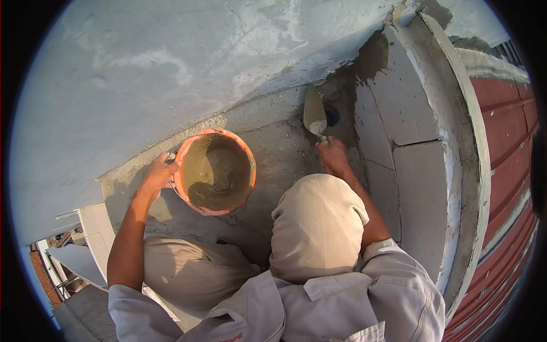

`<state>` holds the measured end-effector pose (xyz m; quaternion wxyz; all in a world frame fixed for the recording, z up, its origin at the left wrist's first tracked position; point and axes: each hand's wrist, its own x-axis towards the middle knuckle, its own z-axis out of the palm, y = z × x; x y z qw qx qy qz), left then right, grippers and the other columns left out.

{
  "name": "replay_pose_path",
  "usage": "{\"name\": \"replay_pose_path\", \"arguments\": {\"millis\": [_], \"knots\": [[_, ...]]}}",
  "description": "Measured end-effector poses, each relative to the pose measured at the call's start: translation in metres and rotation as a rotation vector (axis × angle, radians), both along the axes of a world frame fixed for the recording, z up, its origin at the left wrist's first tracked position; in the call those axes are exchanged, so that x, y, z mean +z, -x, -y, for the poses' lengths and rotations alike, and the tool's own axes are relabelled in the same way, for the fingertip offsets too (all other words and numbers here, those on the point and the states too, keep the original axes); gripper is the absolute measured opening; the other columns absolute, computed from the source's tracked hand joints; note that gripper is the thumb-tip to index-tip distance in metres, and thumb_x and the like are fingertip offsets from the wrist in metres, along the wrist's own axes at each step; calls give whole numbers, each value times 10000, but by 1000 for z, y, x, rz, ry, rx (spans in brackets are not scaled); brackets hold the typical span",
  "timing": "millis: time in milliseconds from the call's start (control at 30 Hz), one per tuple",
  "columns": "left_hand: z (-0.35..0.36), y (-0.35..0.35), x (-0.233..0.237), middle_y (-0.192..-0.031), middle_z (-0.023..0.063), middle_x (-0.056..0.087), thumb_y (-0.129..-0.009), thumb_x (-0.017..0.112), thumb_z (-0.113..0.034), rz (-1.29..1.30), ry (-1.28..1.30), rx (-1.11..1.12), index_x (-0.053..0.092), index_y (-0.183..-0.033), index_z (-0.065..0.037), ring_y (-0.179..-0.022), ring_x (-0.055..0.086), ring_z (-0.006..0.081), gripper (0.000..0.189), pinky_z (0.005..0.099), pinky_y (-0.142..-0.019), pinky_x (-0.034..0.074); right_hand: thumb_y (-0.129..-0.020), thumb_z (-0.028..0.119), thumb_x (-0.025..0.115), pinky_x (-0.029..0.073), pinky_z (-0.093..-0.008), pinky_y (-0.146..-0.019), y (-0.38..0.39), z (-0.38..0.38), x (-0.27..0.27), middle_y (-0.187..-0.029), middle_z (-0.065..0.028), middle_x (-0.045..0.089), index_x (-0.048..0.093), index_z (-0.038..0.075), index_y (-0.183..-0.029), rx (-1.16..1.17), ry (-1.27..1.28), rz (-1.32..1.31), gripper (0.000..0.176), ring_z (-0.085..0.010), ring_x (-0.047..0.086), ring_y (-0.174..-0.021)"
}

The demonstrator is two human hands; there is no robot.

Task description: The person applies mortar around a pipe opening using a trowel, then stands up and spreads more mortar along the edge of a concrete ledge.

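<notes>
Right hand: fingers curled closed around the handle of 1 pointed grey metal trowel, its blade beside 1 round black opening, near the far right corner of the grey concrete floor.

Left hand: closed on the left rim of 1 round orange bucket, containing wet grey-brown mortar, near the floor's far edge.

The left hand grips 1 orange bucket by its rim; wet mortar lies inside. Right of the bucket, the right hand holds 1 trowel beside 1 dark round opening.
</notes>
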<state>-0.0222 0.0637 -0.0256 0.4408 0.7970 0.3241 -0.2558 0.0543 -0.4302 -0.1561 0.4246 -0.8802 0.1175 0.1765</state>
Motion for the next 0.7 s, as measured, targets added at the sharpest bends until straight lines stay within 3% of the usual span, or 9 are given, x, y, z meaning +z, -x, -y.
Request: {"name": "replay_pose_path", "arguments": {"millis": [133,200,267,333,433,500,533,600,700], "knots": [[-9,-4,-13,-1312,275,636,-945,752,-307,-41,-4,2,185,-1608,79,-1128,664,357,954,500,-902,570,-906,287,718,560,-444,-559,-10,4,-18,-817,-255,714,633,-96,-1087,-122,-63,13,432,-350,718,-605],[-10,-2,-19,-1332,285,613,-945,751,-306,9,-58,-5,191,-1601,106,-1080,668,310,956,450,-821,591,-903,274,724,555,-443,-607,-4,1,-15,-820,-267,710,638,-95,-1057,71,37,5,409,-353,730,-666],[-10,-1,-19,-1282,274,641,-935,754,-295,25,-91,7,209,-1605,87,-1079,664,308,945,444,-837,575,-897,260,737,545,-445,-670,2,12,-38,-834,-271,713,652,-89,-1013,313,88,250,378,-368,747,-773],[-10,0,-10,-1282,279,641,-929,760,-303,-24,-73,-12,212,-1612,70,-1134,648,316,952,452,-875,559,-887,252,755,522,-437,-692,12,7,-30,-806,-232,699,660,-69,-971,300,165,135,345,-324,719,-770],[-22,11,-10,-1260,273,645,-925,766,-320,-50,-131,4,210,-1625,42,-1134,639,318,964,461,-899,539,-882,236,766,505,-424,-662,35,21,-59,-758,-172,659,651,-53,-955,69,-146,136,320,-244,634,-689],[-21,5,-24,-1245,266,650,-925,768,-328,-25,-128,27,199,-1635,23,-1091,643,325,974,455,-889,530,-880,211,775,444,-389,-601,48,18,-48,-717,-78,606,621,-40,-898,-106,-141,94,294,-163,514,-637],[-24,6,-27,-1245,265,651,-926,768,-331,-6,-89,57,189,-1641,13,-1064,647,334,982,447,-882,526,-890,204,766,422,-353,-572,56,14,-55,-721,-48,620,639,-1,-887,-341,-387,92,241,-147,517,-608],[-16,1,-12,-1366,300,601,-917,761,-298,-32,-79,-13,229,-1618,45,-1157,643,347,944,467,-954,521,-931,187,723,464,-317,-553,54,6,-10,-730,-33,610,651,61,-942,-448,-718,-127,145,-143,581,-598],[-24,4,-25,-1268,239,648,-941,738,-303,1,-48,41,210,-1624,37,-971,643,261,928,388,-753,514,-963,199,660,498,-350,-530,48,-3,19,-738,-72,602,607,73,-1005,-611,-865,-237,143,-185,585,-579]]}}
